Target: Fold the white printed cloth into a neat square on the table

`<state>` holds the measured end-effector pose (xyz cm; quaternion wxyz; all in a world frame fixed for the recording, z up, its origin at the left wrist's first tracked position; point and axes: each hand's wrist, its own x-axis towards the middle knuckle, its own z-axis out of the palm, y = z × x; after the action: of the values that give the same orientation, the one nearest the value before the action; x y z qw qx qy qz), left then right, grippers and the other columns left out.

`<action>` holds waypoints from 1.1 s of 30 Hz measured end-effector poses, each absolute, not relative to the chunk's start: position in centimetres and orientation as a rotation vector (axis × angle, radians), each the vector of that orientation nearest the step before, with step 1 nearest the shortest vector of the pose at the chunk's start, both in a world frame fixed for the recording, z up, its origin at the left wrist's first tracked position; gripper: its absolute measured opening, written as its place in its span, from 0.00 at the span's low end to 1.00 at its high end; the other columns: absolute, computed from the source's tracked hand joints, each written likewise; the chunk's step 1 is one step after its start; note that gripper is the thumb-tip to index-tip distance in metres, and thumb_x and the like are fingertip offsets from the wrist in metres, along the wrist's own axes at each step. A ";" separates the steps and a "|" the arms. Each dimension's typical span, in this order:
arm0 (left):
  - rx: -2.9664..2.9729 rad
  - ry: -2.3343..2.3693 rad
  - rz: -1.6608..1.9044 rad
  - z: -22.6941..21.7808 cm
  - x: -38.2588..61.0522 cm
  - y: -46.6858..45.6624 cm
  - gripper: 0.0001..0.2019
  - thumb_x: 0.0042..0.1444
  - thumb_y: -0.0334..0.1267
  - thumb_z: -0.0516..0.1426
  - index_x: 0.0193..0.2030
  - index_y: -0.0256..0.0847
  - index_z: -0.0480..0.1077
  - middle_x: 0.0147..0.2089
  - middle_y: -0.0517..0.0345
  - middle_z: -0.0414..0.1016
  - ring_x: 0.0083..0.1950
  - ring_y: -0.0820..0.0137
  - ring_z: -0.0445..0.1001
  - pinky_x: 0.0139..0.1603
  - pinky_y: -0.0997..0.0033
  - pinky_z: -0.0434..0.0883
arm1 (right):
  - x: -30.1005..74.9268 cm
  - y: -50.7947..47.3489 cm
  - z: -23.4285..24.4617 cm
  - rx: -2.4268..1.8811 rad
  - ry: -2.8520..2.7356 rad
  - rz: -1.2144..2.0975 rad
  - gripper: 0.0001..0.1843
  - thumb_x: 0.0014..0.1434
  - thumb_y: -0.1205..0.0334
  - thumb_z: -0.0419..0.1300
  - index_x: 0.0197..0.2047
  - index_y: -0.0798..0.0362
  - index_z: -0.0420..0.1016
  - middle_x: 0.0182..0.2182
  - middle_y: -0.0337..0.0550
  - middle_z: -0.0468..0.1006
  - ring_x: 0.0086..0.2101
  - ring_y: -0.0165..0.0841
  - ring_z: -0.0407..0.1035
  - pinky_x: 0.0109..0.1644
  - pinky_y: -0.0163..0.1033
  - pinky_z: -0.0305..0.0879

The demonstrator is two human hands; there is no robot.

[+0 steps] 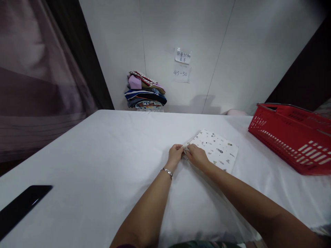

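Observation:
A white cloth [219,146] with a small scattered print lies folded into a flat shape on the white-covered table. My left hand [176,153], with a silvery bracelet on its wrist, pinches the cloth's left corner. Right beside it, my right hand [197,155] is closed on the same edge, its forearm crossing in front of the cloth's near side. The fingers of both hands almost meet at that corner, where the cloth is bunched a little. My right forearm hides part of the near edge.
A red plastic basket [292,137] stands at the right on the table [103,165]. A stack of folded fabrics [146,91] rises beyond the far edge, against the wall. Paper notes [182,65] hang on the wall. A black flat object [23,206] lies at the left front.

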<state>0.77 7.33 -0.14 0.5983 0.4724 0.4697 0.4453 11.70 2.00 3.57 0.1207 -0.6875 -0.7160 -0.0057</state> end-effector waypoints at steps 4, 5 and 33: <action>1.010 1.048 1.028 0.0 0.9 7.2 0.07 0.49 0.30 0.57 0.37 0.36 0.67 0.34 0.56 0.74 0.29 0.76 0.73 0.32 0.74 0.72 | 11.6 2.0 3.8 -2.036 -2.107 -0.011 0.12 0.64 0.60 0.45 0.42 0.54 0.67 0.40 0.45 0.72 0.36 0.32 0.67 0.34 0.34 0.53; 0.997 1.039 1.024 0.0 0.9 7.2 0.07 0.50 0.30 0.57 0.38 0.36 0.67 0.35 0.55 0.74 0.29 0.76 0.73 0.32 0.74 0.72 | 11.6 2.0 3.9 -2.041 -2.105 -0.010 0.12 0.64 0.60 0.45 0.42 0.54 0.67 0.40 0.45 0.72 0.37 0.32 0.67 0.34 0.34 0.53; 1.835 1.479 0.858 -0.1 -0.8 7.1 0.12 0.53 0.33 0.52 0.42 0.42 0.72 0.42 0.55 0.77 0.44 0.67 0.73 0.44 0.70 0.66 | 12.2 3.5 5.5 -2.207 -2.300 -0.086 0.10 0.56 0.68 0.50 0.42 0.56 0.67 0.40 0.52 0.74 0.37 0.38 0.70 0.34 0.37 0.58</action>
<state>-0.82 7.13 -0.10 0.3117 0.6952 0.5603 0.3251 12.18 3.54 5.47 -0.0233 -0.6920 -0.7211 -0.0269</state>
